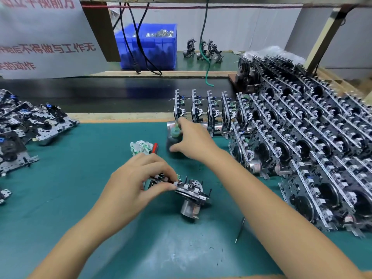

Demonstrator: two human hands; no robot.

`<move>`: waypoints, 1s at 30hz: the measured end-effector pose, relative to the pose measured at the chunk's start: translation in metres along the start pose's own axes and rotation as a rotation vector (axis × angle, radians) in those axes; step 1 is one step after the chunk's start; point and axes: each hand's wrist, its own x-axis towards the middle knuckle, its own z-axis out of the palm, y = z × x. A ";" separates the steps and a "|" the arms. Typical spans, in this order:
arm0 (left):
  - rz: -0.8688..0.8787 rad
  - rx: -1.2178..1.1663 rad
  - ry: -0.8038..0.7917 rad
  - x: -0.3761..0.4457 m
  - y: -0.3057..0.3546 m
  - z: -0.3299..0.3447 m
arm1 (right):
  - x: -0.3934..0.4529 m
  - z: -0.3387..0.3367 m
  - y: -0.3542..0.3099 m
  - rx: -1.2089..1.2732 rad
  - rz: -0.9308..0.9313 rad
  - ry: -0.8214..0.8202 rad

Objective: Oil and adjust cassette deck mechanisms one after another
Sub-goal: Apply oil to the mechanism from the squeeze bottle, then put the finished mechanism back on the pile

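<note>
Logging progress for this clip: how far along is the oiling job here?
Done, probably: the flat pile of metal mechanisms at far left. In hand: the left hand pinches one metal cassette mechanism on the green mat, while the right hand reaches the dark, green-capped oil bottle. Left: the upright stacked mechanisms at right, apparently most of the batch.

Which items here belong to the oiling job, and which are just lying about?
In use: left hand holding mechanism; right hand at oil bottle; stacked mechanisms.
Lying about: crumpled paper; blue bin; tweezers.
</note>
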 end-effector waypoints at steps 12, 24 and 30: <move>0.083 -0.046 -0.158 0.039 0.001 0.012 | -0.077 -0.048 0.009 0.169 0.016 0.013; 0.281 0.082 -0.374 0.112 0.011 0.035 | -0.106 -0.046 0.031 -0.164 0.078 0.214; 0.284 0.154 -0.232 0.138 0.007 0.053 | -0.075 -0.040 0.030 -0.318 0.219 0.342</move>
